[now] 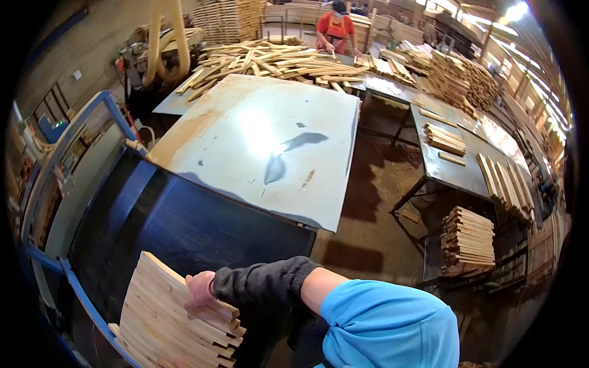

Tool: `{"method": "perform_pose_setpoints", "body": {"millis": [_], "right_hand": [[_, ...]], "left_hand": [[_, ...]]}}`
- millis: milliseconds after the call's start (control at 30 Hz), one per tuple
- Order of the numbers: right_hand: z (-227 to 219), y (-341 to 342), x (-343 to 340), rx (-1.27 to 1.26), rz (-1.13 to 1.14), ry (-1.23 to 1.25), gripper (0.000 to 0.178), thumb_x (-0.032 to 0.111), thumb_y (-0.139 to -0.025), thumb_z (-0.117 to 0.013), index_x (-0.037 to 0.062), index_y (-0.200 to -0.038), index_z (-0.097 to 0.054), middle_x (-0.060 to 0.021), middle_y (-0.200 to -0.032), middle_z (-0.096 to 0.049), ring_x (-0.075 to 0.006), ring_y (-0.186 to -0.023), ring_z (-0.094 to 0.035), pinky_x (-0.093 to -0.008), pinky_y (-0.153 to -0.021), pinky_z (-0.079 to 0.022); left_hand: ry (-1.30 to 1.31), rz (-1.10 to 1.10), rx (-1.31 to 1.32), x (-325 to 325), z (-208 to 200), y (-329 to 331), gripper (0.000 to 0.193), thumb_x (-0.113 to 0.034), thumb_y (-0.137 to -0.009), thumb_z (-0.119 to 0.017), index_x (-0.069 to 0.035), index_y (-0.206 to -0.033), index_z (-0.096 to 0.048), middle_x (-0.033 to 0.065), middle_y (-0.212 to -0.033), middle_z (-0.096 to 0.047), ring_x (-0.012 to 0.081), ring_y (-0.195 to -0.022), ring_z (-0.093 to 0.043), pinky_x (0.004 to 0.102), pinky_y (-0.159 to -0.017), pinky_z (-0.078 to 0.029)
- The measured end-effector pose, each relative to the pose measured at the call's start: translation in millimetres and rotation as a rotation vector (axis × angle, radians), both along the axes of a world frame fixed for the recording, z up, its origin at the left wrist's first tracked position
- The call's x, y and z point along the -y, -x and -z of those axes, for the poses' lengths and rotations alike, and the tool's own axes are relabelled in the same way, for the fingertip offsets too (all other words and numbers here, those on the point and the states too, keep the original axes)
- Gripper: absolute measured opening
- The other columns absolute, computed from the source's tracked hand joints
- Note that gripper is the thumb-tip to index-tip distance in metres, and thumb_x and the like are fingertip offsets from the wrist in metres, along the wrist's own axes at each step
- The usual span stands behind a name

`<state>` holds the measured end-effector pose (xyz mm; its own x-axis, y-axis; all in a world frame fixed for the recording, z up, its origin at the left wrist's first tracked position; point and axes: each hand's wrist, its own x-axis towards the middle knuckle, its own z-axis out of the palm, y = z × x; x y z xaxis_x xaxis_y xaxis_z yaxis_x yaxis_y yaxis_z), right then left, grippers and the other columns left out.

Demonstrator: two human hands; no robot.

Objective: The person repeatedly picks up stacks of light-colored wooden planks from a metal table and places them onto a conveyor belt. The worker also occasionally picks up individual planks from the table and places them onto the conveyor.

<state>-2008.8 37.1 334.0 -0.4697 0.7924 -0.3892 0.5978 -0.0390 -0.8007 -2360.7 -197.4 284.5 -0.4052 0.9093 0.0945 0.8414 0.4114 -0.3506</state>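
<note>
My right hand, in a pinkish glove, grips the far side of a row of pale wooden slats. The fingers curl over the outermost slats, and their tips are partly hidden. The slats lie side by side in a slightly fanned block, with uneven ends toward the right. Beneath them is a dark, smooth tabletop with a blue frame at its left. My right arm reaches across from the lower right, in a blue shirt and a dark sleeve cover. My left hand cannot be made out.
A large pale sheet-topped table stands ahead, with a heap of loose slats behind it. A co-worker in red stands beyond. On the right, a metal table carries slats, near a stacked bundle. Blue rails rise at left.
</note>
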Motion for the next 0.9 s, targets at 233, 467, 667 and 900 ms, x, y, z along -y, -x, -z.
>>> {"method": "perform_pose_setpoints", "body": {"millis": [233,467,667,900], "right_hand": [[36.9,-7.9,5.3,0.044,0.093,-0.209,0.083,0.050,-0.085,-0.081,-0.0070,-0.139,-0.055,-0.0220,-0.124,-0.071,-0.0386,-0.115,-0.070,-0.0472,-0.096,-0.058],[51.5,-48.2,81.9,-0.254,-0.086,-0.316,0.085,0.045,-0.091,-0.077,-0.0032,-0.154,-0.047,-0.0240,-0.138,-0.063,-0.0398,-0.132,-0.061,-0.0463,-0.112,-0.050],[83.2,-155.3,231.1,-0.473,0.015,0.064,0.077,0.022,-0.099,-0.079,0.0063,-0.165,-0.043,-0.0168,-0.165,-0.050,-0.0269,-0.145,-0.055,-0.0391,-0.118,-0.049],[164.0,-251.1,376.8,-0.385,-0.275,0.672,0.071,0.013,-0.102,-0.074,-0.0061,-0.163,-0.042,-0.0159,-0.143,-0.065,-0.0217,-0.116,-0.068,-0.0338,-0.095,-0.058]], "left_hand": [[-0.018,-0.051,0.187,-26.0,-7.6,-23.8,0.069,-0.049,-0.105,-0.057,-0.015,-0.164,-0.048,0.0263,-0.161,-0.049,0.0429,-0.150,-0.046,0.0579,-0.124,-0.037],[-0.781,-0.081,0.682,65.4,4.6,-78.4,0.058,-0.031,-0.109,-0.060,0.002,-0.156,-0.051,0.0231,-0.159,-0.053,0.0358,-0.146,-0.050,0.0481,-0.122,-0.040],[-0.996,-0.332,1.347,192.4,-27.1,-332.9,0.032,-0.017,-0.109,-0.064,-0.003,-0.136,-0.074,0.0086,-0.136,-0.074,0.0216,-0.128,-0.066,0.0371,-0.113,-0.051],[-0.533,-0.735,1.639,422.5,76.7,-500.1,0.062,-0.046,-0.108,-0.063,-0.002,-0.151,-0.061,0.0204,-0.149,-0.066,0.0316,-0.139,-0.060,0.0389,-0.116,-0.046]]}}
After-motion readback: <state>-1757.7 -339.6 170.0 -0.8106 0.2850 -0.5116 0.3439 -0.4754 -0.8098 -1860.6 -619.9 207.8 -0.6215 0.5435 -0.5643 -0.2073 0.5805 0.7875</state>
